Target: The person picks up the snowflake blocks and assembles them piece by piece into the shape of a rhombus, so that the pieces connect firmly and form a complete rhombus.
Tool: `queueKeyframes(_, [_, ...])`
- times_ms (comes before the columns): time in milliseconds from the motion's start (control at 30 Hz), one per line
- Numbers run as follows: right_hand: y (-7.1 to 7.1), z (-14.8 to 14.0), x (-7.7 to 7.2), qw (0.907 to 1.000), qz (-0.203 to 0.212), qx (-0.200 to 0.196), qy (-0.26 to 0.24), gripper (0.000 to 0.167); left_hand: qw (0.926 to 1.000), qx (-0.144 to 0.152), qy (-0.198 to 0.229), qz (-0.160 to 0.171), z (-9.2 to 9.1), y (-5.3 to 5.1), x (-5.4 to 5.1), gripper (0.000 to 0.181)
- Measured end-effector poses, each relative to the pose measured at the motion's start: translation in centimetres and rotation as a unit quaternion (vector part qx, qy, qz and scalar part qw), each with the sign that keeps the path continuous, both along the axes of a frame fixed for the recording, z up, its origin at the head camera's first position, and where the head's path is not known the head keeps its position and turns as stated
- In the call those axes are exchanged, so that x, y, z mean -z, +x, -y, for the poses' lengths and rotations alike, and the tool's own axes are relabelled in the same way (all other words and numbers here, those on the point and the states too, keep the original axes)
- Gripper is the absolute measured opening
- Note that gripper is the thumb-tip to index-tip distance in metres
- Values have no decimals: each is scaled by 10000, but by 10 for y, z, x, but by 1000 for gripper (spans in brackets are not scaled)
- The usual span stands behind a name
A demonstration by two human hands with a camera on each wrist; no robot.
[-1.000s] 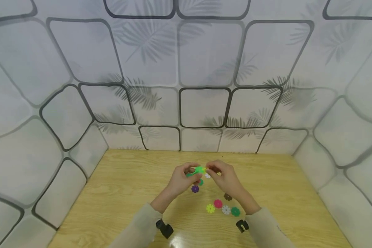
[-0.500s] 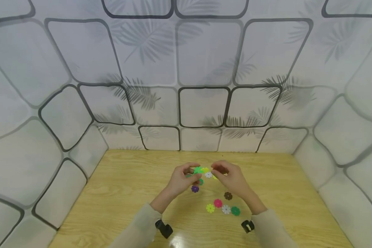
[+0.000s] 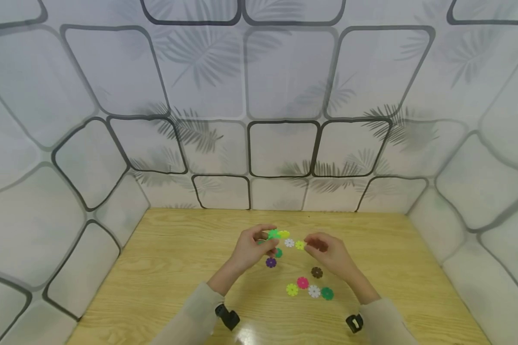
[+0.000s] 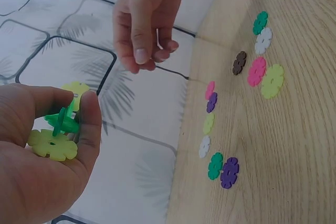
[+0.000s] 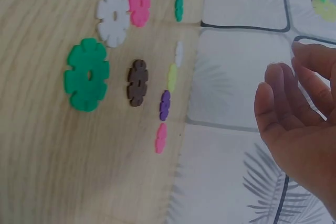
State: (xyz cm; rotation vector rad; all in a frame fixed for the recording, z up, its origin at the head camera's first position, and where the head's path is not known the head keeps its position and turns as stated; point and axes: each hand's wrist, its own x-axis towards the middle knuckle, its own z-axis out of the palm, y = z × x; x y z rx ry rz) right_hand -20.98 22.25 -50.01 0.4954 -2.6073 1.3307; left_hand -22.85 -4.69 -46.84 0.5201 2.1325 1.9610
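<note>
My left hand (image 3: 251,247) holds a small cluster of joined flower-shaped plastic discs above the table. In the left wrist view the cluster shows green discs (image 4: 63,123) set crosswise, with one yellow disc (image 4: 52,145) near the palm and another yellow disc (image 4: 77,91) beyond the fingertips. Part of the cluster is hidden by the thumb and fingers. To the right, my right hand (image 3: 331,254) hovers apart from it, fingers loosely bent. Nothing is seen in that hand (image 5: 299,108) in the right wrist view.
Loose flower discs lie flat on the wooden table (image 3: 177,268). Nearer are yellow (image 3: 292,290), pink (image 3: 302,282), white (image 3: 314,291), green (image 3: 327,293) and brown (image 3: 317,272) discs. Farther back are a purple disc (image 3: 271,262) and several others. Patterned cloth walls (image 3: 224,148) surround the table.
My right hand has let go of the yellow disc on the cluster and moved away to the right and slightly nearer. The left hand keeps its hold almost in place.
</note>
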Motion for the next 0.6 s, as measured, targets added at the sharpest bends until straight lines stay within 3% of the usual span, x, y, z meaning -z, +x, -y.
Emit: queueKeyframes(600, [10,-23,33,9956,763,-22,544,24,10000,-51,32,50,2,-1,-1,45])
